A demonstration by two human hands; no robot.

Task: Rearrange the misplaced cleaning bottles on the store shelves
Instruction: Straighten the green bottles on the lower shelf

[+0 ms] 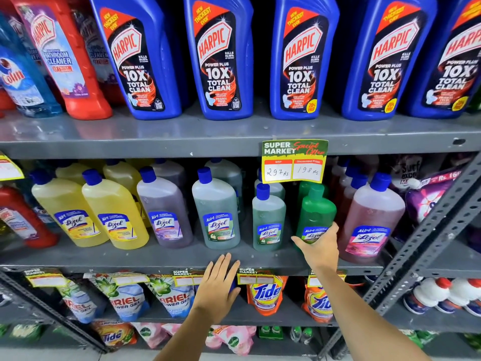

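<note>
- Special-offer price tag (295,161) hangs from the grey shelf edge (130,148), above the grip.
- Tide pouch (266,293) below it.
- Ariel pouches (125,298) lower left.

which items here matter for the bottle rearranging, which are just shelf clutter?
In play:
right hand on the green Lizol bottle
left hand, open, at the shelf edge
neighbouring pale green Lizol bottle

Background:
blue Harpic bottles
Tide pouches
Ariel pouches
price tag
</note>
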